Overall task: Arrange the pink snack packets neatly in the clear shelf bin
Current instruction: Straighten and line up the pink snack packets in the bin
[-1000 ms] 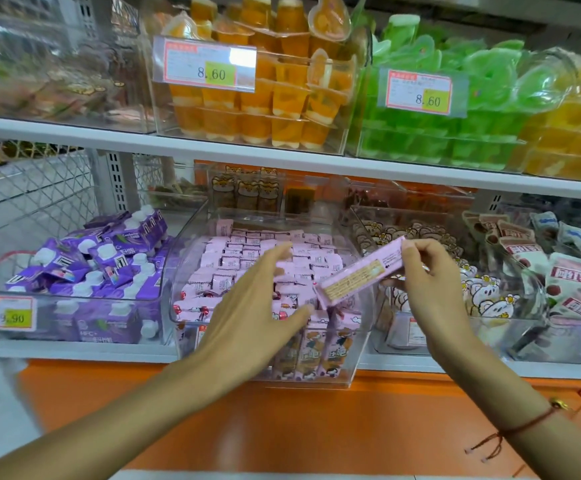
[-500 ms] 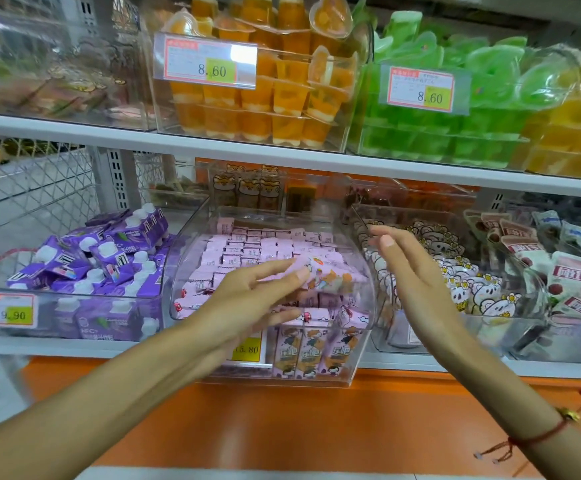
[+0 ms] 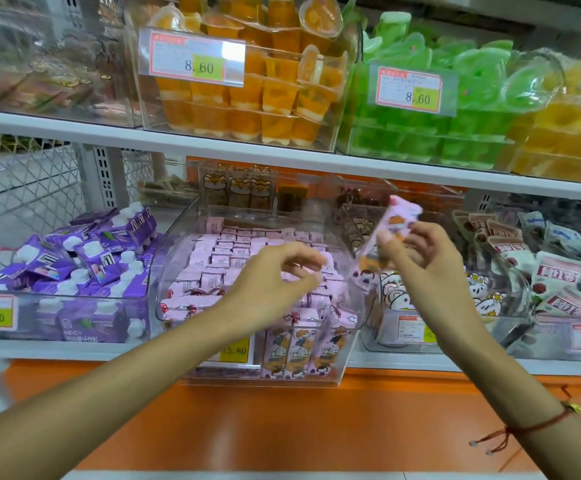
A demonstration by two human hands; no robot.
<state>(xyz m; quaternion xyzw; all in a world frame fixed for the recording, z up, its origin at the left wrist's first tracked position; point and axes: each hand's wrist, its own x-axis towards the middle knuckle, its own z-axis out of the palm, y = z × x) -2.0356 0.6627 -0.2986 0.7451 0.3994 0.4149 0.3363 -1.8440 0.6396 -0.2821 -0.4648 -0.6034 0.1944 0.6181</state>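
Observation:
The clear shelf bin (image 3: 169, 271) stands in the middle of the lower shelf. It is full of pink snack packets (image 3: 220, 261) lying in rows, with several standing upright at the front (image 3: 296, 344). My right hand (image 3: 424, 261) is raised over the bin's right edge. It pinches one pink packet (image 3: 401, 216) that is tilted, with its top end pointing up. My left hand (image 3: 268, 289) hovers over the packets at the front of the bin, fingers loosely curled. Nothing shows plainly in its grasp.
A bin of purple pouches (image 3: 91, 258) sits to the left, and a bin of white cartoon packets (image 3: 486, 299) to the right. The shelf above (image 3: 282, 157) carries orange (image 3: 247, 98) and green (image 3: 438, 140) jelly cups. A yellow price tag (image 3: 235, 349) hangs on the pink bin's front.
A second ago my right hand held a packet flat over the bin, then opened empty while my left fingers touched one. Now my right hand holds a packet lifted and tilted at the right edge.

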